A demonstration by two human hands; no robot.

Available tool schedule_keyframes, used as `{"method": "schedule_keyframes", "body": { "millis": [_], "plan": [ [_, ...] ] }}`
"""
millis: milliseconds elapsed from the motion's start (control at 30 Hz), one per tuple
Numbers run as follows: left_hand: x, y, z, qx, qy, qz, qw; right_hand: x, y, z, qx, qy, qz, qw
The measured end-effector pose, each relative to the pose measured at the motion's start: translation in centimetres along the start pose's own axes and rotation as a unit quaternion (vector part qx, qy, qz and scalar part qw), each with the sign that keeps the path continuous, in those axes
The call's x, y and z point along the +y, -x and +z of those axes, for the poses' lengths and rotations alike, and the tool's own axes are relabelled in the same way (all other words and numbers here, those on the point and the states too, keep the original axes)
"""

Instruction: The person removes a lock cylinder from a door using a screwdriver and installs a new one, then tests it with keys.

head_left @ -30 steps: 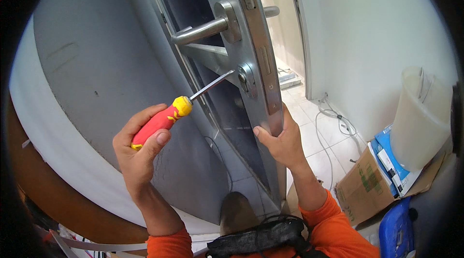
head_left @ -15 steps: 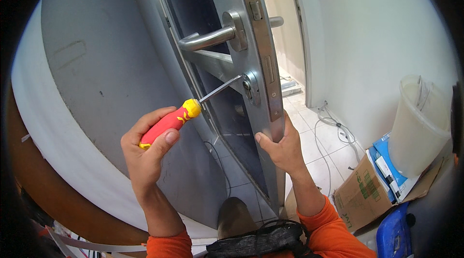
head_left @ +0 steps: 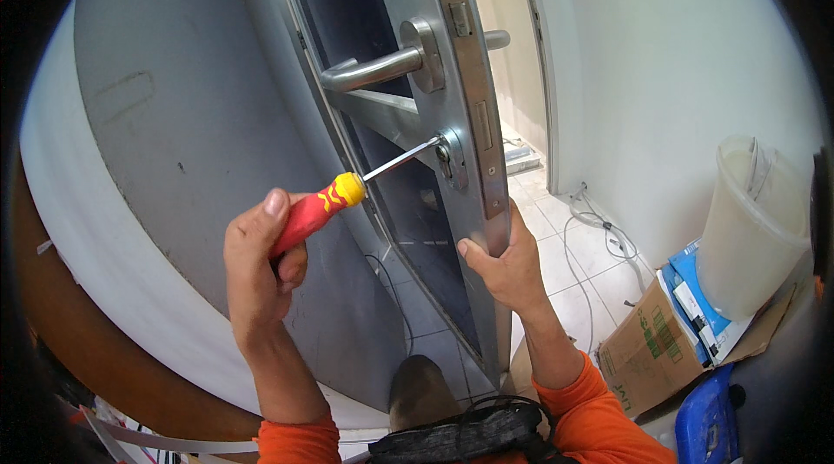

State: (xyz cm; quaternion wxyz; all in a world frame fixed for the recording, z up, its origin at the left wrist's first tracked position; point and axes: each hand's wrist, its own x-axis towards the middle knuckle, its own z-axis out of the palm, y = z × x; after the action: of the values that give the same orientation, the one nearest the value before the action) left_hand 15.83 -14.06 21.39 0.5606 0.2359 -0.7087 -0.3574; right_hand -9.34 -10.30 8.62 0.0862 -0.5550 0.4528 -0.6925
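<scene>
My left hand (head_left: 265, 264) is closed around the red and yellow handle of a screwdriver (head_left: 320, 209). The screwdriver's metal shaft slants up to the right, and its tip meets the round lock plate (head_left: 450, 158) on the door's face. My right hand (head_left: 508, 266) grips the edge of the grey metal door (head_left: 486, 225), thumb on the near face and fingers hidden behind. Above the lock plate a steel lever handle (head_left: 373, 70) sticks out to the left. Along the door's edge runs a metal lock faceplate (head_left: 473, 73) with a latch and screws.
At the right a cardboard box (head_left: 651, 347) carries blue and white papers and a translucent plastic bucket (head_left: 751, 229). A blue plastic object (head_left: 705, 425) sits below it. Grey cable (head_left: 599, 221) lies coiled on the tiles by the white wall. A grey panel (head_left: 200, 116) stands at the left.
The screwdriver's handle has turned about its shaft, and my left thumb and fingers have shifted around it. My right hand has stayed on the door edge.
</scene>
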Motion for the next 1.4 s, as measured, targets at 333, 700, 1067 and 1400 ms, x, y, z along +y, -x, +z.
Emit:
{"method": "schedule_keyframes", "body": {
  "millis": [333,700,1067,1400],
  "plan": [
    [1.1,-1.9,-0.6,-0.049,0.024,-0.018,0.998,0.0,-0.1,-0.1,0.005,0.008,-0.02,1.0],
    [3.4,-1.5,-0.5,-0.078,-0.012,-0.039,0.996,0.2,-0.2,-0.1,0.013,-0.013,-0.006,1.0],
    [1.3,-2.1,-1.0,-0.098,-0.372,0.37,0.845,-0.5,-0.2,-0.4,-0.007,-0.009,0.021,1.0],
    [0.1,-1.2,-0.5,-0.122,-0.143,0.077,0.979,0.3,-0.3,-0.7,-0.021,-0.016,0.029,0.999]
  ]
}}
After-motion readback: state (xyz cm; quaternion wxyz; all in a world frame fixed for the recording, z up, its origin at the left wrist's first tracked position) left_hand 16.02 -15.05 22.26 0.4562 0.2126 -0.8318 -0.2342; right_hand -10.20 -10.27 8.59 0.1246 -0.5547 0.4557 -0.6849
